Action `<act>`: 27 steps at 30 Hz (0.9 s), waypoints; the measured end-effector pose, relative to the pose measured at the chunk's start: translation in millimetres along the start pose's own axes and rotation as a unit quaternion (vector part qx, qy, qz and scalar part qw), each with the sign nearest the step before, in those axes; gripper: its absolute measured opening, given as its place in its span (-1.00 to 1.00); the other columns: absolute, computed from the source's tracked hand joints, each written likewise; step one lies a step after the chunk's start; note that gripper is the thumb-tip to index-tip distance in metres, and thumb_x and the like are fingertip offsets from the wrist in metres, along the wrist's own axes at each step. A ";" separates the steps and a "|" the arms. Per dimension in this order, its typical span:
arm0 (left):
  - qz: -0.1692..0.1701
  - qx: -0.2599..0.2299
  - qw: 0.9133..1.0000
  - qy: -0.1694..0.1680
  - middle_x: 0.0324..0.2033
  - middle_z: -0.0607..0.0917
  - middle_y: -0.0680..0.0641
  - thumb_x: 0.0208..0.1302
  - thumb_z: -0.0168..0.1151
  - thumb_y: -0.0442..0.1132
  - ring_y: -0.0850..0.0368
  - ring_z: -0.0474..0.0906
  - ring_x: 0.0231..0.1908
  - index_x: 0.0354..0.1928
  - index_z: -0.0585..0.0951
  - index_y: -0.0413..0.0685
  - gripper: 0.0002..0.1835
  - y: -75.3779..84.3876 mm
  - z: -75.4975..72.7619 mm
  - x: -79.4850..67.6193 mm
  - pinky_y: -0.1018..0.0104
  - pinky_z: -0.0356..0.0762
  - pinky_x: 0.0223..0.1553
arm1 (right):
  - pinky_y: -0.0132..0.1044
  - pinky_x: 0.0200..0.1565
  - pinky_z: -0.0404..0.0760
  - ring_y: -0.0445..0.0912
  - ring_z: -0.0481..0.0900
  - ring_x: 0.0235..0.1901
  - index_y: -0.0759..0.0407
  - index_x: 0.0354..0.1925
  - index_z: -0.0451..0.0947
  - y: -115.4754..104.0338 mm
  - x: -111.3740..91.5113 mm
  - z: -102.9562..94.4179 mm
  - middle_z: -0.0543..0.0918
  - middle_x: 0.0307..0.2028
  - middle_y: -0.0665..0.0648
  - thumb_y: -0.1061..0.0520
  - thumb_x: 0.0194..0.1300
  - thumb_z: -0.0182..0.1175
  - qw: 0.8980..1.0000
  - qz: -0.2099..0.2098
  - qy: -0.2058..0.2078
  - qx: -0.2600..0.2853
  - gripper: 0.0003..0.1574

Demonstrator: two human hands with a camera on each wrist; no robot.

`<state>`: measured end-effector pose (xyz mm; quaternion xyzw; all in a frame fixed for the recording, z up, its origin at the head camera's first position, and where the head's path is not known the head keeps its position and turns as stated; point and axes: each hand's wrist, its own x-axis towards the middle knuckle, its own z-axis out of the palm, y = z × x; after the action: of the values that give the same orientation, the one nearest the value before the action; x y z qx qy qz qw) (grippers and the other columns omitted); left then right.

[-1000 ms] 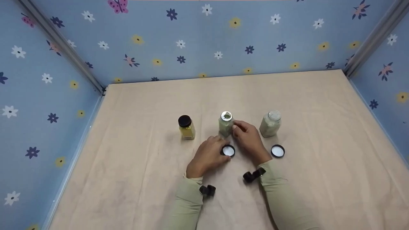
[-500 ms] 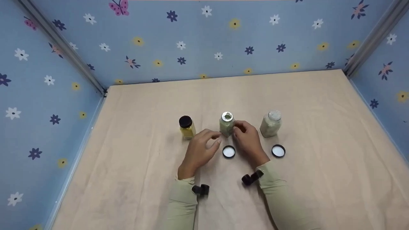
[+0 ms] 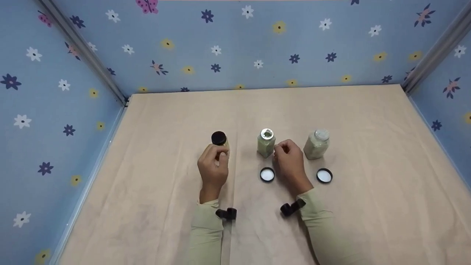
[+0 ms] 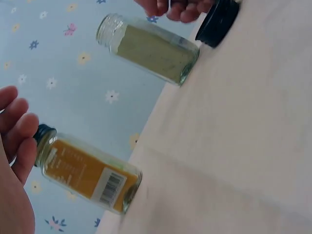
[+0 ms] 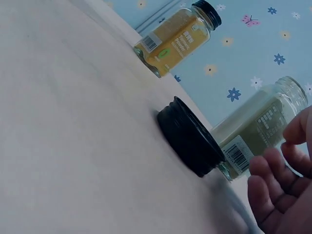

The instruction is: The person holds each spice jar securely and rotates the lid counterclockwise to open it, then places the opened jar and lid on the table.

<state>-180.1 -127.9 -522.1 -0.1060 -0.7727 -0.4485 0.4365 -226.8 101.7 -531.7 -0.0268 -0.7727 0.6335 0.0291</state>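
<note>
Right wrist: jar reads "Turmeric Powder" — left hand half-open, right hand loosely curled — both empty.

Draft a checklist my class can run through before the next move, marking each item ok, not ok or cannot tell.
1. Yellow jar stands upright on the cloth: ok.
2. Black cap is off the yellow jar: not ok, it is on.
3. Left hand touches that cap: cannot tell; the fingers are close, but contact is unclear.
4. Middle jar and right jar are uncapped: ok.
5. Middle lid and right lid lie apart from the jars, white inside up: ok.
6. Right hand touches the middle jar: cannot tell; its fingers are beside it.
</note>
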 end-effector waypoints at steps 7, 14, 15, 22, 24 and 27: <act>-0.022 0.042 0.999 0.023 -0.50 0.58 -0.01 0.12 0.01 -0.46 0.21 0.44 -0.52 -0.48 0.63 -0.19 -0.81 -15.8 -10.7 -0.2 0.32 0.44 -0.51 | -0.13 -0.31 0.62 0.20 0.59 -0.30 0.33 -0.28 0.52 -8.5 -5.2 -3.7 0.58 -0.37 0.29 0.23 0.42 0.12 0.998 -0.008 -0.022 0.065 -0.84; -0.104 0.059 0.992 0.035 -0.44 0.59 -0.02 0.15 0.07 -0.48 0.15 0.50 -0.45 -0.38 0.63 -0.18 -0.84 -24.8 -22.1 1.7 0.32 0.48 -0.43 | -0.26 -0.38 0.55 0.17 0.59 -0.30 0.28 -0.30 0.56 -13.1 -11.9 3.3 0.61 -0.37 0.24 0.14 0.44 0.12 0.999 -0.009 -0.035 0.031 -0.78; -0.119 0.060 0.991 0.027 -0.41 0.61 -0.02 0.15 0.07 -0.49 0.15 0.52 -0.42 -0.34 0.64 -0.18 -0.83 -25.9 -22.7 1.6 0.32 0.50 -0.40 | -0.24 -0.38 0.55 0.16 0.59 -0.31 0.28 -0.31 0.56 -13.2 -13.0 5.0 0.61 -0.37 0.23 0.14 0.44 0.13 0.999 -0.009 -0.038 0.035 -0.77; -0.195 0.057 0.976 -0.078 -0.16 0.63 -0.06 0.14 0.10 -0.49 0.12 0.59 -0.13 0.01 0.63 -0.18 -0.63 -30.5 -26.0 -0.9 0.26 0.61 -0.16 | -0.18 -0.32 0.65 0.05 0.62 -0.32 0.33 -0.32 0.56 -16.0 -21.0 16.7 0.63 -0.38 0.21 0.16 0.41 0.12 0.996 0.004 -0.073 0.054 -0.76; -0.204 0.051 0.972 -0.100 -0.11 0.62 -0.05 0.15 0.10 -0.46 0.10 0.59 -0.09 0.08 0.61 -0.16 -0.58 -30.9 -26.3 -0.2 0.25 0.60 -0.13 | -0.18 -0.30 0.68 0.04 0.63 -0.33 0.34 -0.30 0.57 -18.0 -23.4 19.7 0.64 -0.37 0.22 0.16 0.41 0.12 0.995 0.007 -0.080 0.056 -0.76; -0.219 0.038 0.967 -0.120 -0.05 0.60 -0.04 0.20 0.11 -0.41 0.08 0.59 -0.06 0.16 0.59 -0.12 -0.55 -30.8 -25.9 0.0 0.22 0.60 -0.10 | -0.13 -0.28 0.69 0.03 0.66 -0.33 0.36 -0.27 0.59 -20.7 -27.8 24.5 0.66 -0.37 0.21 0.16 0.42 0.13 0.994 0.005 -0.095 0.048 -0.75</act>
<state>-182.2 -165.9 -535.0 0.0299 -0.8405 -0.4873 0.2350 -201.1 71.5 -516.5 0.0310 -0.7406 0.6697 -0.0461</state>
